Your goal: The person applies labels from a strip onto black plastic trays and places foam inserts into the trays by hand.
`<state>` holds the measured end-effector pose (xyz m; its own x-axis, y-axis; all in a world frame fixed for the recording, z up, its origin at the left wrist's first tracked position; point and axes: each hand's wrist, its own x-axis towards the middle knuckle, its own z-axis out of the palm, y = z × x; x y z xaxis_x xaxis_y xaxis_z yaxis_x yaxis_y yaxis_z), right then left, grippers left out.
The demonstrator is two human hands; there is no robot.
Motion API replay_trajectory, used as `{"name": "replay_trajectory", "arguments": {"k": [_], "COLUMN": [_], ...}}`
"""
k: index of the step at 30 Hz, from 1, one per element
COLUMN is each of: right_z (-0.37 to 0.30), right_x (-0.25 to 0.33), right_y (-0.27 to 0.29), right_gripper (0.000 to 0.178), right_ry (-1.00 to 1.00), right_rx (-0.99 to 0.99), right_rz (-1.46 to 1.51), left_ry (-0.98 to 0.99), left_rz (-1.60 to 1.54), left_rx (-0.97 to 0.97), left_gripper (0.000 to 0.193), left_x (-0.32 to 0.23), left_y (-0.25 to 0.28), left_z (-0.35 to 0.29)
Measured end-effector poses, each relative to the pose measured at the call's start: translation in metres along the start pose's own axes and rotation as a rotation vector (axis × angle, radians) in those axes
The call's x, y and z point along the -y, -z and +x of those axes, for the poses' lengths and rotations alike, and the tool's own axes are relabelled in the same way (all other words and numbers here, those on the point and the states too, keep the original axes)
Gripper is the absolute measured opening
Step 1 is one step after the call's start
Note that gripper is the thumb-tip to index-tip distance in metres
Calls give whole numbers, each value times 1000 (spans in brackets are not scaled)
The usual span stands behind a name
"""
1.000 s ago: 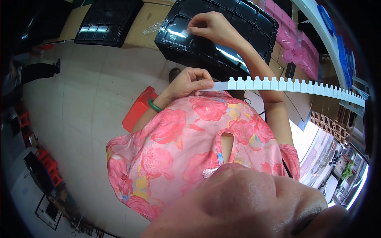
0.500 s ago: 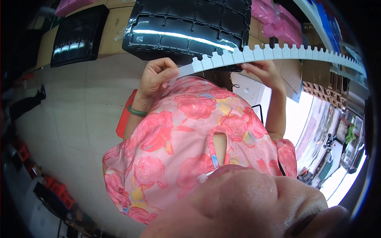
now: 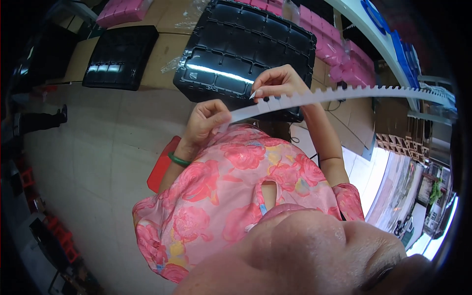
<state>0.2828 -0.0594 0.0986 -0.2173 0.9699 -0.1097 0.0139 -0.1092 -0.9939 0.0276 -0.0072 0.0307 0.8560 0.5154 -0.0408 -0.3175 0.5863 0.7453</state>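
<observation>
With our left hand (image 3: 208, 121) we grip the plain end of a long white toothed strip (image 3: 339, 94), thumb and fingers closed on it, just in front of the large black tray (image 3: 246, 42). The strip arches across that tray's near right corner and runs well out to its right. Our right hand (image 3: 279, 81), above the large black tray's near edge, pinches a small white piece (image 3: 252, 95) between thumb and fingers. A smaller black tray (image 3: 120, 56) lies left of the large one.
</observation>
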Motion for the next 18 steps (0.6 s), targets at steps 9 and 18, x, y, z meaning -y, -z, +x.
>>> {"name": "replay_trajectory", "arguments": {"k": [9, 18], "right_z": [192, 254], "right_x": [22, -19], "right_y": [139, 157], "right_gripper": [19, 21], "right_ry": [46, 15], "right_rx": [-217, -273], "right_rz": [-942, -1249], "left_ry": [38, 21], "left_rz": [39, 64], "left_rx": [37, 39], "left_gripper": [9, 13], "left_x": [3, 3], "left_y": [-20, -7], "left_z": [-6, 1]}}
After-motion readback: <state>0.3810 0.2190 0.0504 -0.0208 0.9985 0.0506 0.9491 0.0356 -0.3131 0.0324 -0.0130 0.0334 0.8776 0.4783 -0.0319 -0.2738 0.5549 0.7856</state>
